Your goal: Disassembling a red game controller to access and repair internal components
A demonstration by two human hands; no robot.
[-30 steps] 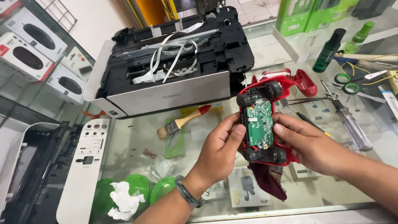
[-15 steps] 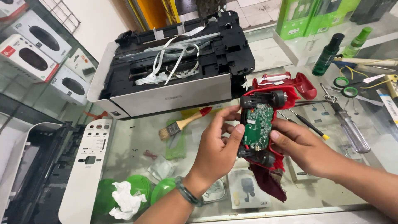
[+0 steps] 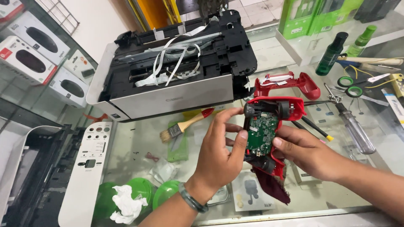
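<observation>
White control panel (image 3: 86, 168), loose, at the glass counter's (image 3: 139, 143) left edge. Paintbrush (image 3: 185, 125) lying before the opened printer (image 3: 176, 67) at the back. Left hand (image 3: 221, 157), fingers closed on the opened red game controller (image 3: 269, 134), green circuit board (image 3: 260, 132) exposed, above counter centre. Right hand (image 3: 305, 153) grips its other side. Screwdriver (image 3: 351, 126) toward the right edge.

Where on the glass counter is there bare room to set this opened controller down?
Barest patch: glass between the white button panel and the wooden paintbrush, with only small scraps. Crowded: right side, with the clear-handled screwdriver, green tape rolls and red controller shell. The left hand and right hand hold the red controller with green circuit board.
</observation>
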